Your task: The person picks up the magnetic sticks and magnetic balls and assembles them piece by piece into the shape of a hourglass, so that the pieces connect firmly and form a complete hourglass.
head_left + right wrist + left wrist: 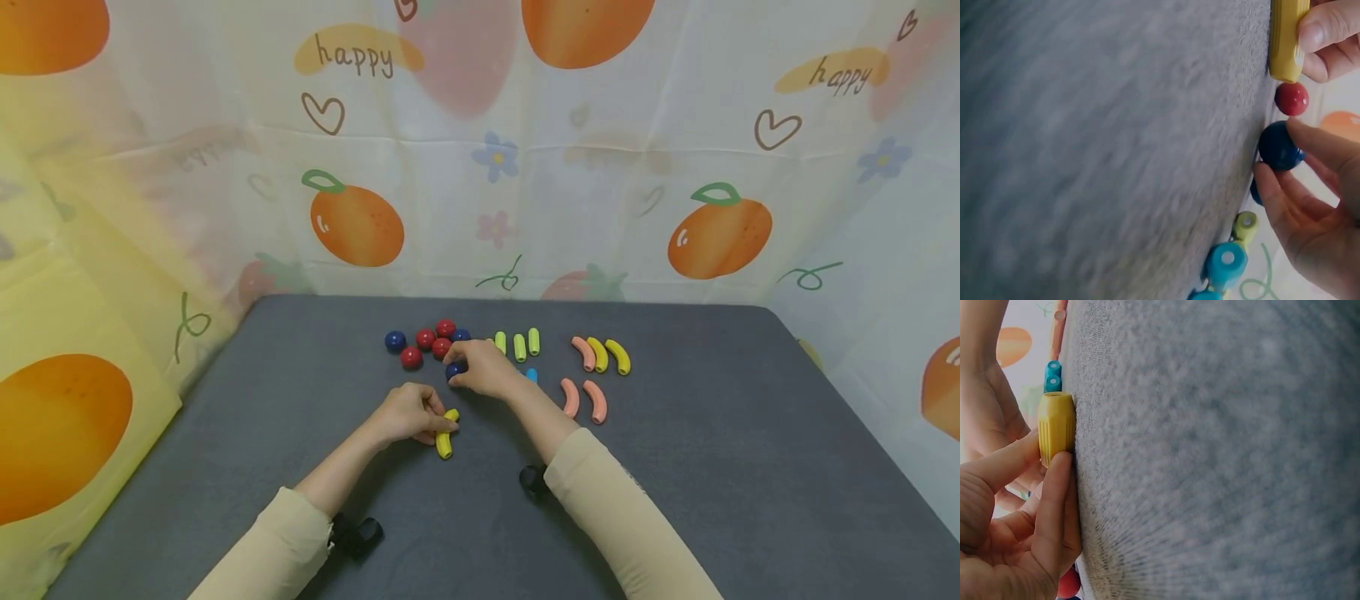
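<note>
My left hand (408,414) pinches a yellow curved bead (445,445) between thumb and fingers at the tabletop. Seen from the left wrist, this yellow bead (1057,428) is ribbed, with a hole in its end. Just beyond and to the right, my right hand (489,370) holds a dark blue ball (453,371) between thumb and fingertips. The right wrist view has the blue ball (1279,147) close to the table surface. Several red balls (411,358) and another blue ball (395,341) lie beyond the hands, a further blue one (461,336) partly covered by the right hand.
Light green cylindrical beads (520,347) and a partly hidden bright blue bead (532,375) lie by the right hand. Farther right are pink curved beads (596,402) and two yellow curved beads (618,357). A printed cloth (450,208) hangs behind the grey table (712,467).
</note>
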{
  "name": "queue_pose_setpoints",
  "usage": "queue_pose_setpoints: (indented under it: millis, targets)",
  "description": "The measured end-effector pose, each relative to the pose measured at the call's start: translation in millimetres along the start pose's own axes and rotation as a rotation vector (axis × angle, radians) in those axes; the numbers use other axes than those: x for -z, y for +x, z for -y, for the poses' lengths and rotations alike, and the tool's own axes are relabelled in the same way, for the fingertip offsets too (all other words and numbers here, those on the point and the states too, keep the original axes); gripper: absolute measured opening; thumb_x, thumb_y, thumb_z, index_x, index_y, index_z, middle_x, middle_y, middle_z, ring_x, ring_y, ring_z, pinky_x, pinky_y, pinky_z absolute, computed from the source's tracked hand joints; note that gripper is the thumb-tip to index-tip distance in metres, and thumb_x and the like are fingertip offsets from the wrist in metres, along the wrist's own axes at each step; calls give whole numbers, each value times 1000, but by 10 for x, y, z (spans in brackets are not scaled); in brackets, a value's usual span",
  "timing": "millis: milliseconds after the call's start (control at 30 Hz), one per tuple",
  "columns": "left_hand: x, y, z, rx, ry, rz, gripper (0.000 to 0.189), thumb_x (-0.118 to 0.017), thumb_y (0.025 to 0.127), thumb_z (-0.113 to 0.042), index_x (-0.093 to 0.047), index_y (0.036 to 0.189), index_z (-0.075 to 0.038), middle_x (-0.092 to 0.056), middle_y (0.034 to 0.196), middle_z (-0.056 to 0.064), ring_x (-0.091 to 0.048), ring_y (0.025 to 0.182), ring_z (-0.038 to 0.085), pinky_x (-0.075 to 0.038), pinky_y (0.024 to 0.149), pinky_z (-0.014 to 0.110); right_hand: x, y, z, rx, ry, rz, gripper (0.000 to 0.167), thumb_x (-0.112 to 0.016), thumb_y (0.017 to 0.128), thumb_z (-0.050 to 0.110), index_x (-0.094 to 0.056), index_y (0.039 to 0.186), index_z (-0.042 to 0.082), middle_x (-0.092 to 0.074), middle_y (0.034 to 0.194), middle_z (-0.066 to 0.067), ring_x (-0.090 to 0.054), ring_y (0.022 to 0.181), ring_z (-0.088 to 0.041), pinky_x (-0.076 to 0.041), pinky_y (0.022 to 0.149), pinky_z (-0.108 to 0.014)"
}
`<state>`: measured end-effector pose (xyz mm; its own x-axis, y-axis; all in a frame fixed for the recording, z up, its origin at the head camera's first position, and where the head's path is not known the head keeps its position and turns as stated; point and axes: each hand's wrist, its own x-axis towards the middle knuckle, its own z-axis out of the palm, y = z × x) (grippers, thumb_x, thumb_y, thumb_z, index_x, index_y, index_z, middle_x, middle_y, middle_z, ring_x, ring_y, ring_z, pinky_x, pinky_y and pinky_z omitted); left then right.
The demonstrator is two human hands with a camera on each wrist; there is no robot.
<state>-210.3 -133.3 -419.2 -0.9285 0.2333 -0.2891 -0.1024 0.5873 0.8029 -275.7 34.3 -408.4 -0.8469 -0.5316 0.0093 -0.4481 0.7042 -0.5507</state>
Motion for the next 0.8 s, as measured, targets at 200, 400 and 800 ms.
queue_pose_setpoints:
  millis: [200, 400, 800]
  targets:
    - [-7, -4, 1, -2, -10, -11, 21, -82, 79, -14, -65, 82, -3, -69, 71, 6, -66, 55, 9, -60, 58, 28, 86, -135, -33, 41, 33, 96, 27, -77, 85, 13, -70, 110, 11, -74, 114, -9, -68, 109, -23, -56, 90, -38]
    - [0, -11, -2, -1, -6, -11, 21, -82, 79, -13, -64, 82, -2, -68, 71, 6, -66, 56, 9, -60, 58, 28, 137, -272, -44, 76, 50, 174, 29, -78, 83, 11, -70, 111, 11, -74, 112, -8, -68, 104, -22, -56, 86, -36]
    - [5, -52, -16, -11, -5, 12, 20, -80, 79, -11, -63, 81, -2, -68, 71, 6, -66, 57, 10, -60, 58, 28, 125, -380, -23, 67, 55, 194, 31, -78, 83, 11, -69, 113, 10, -73, 117, -8, -67, 106, -21, -55, 89, -37]
